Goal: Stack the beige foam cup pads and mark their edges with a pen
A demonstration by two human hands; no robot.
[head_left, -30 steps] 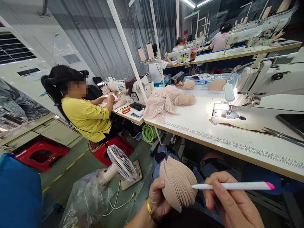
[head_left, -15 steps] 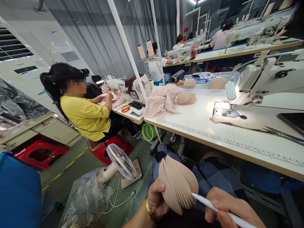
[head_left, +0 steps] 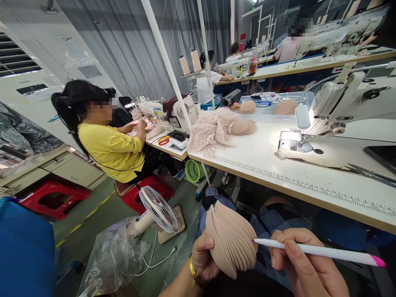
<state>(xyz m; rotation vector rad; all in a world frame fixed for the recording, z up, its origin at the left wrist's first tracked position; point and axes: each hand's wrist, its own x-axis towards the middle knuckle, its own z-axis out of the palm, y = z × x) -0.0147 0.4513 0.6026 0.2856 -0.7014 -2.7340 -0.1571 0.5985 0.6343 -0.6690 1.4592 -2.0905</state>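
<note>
A fanned stack of beige bra cups (head_left: 230, 239) is gripped at its lower left by my left hand (head_left: 206, 258), thumb on top and the other fingers underneath. My right hand (head_left: 309, 264) pinches a white marker pen (head_left: 321, 250) with a pink end cap. The pen's pinkish tip touches, or is very close to, the right edge of the fanned cups. Both hands are above my lap, in front of the sewing table (head_left: 262, 159).
On the table are a sewing machine (head_left: 346, 103), lace fabric (head_left: 210, 128), more beige cups (head_left: 243, 127) and scissors (head_left: 371, 172). A fan (head_left: 157, 210) and a plastic bag (head_left: 114, 255) stand on the floor at left. A co-worker in a yellow shirt (head_left: 109, 152) sits beyond.
The pen has swung to a flatter angle, and its tip has moved up along the cups' right edge. My right hand has turned with it. My left hand keeps the stack nearly still.
</note>
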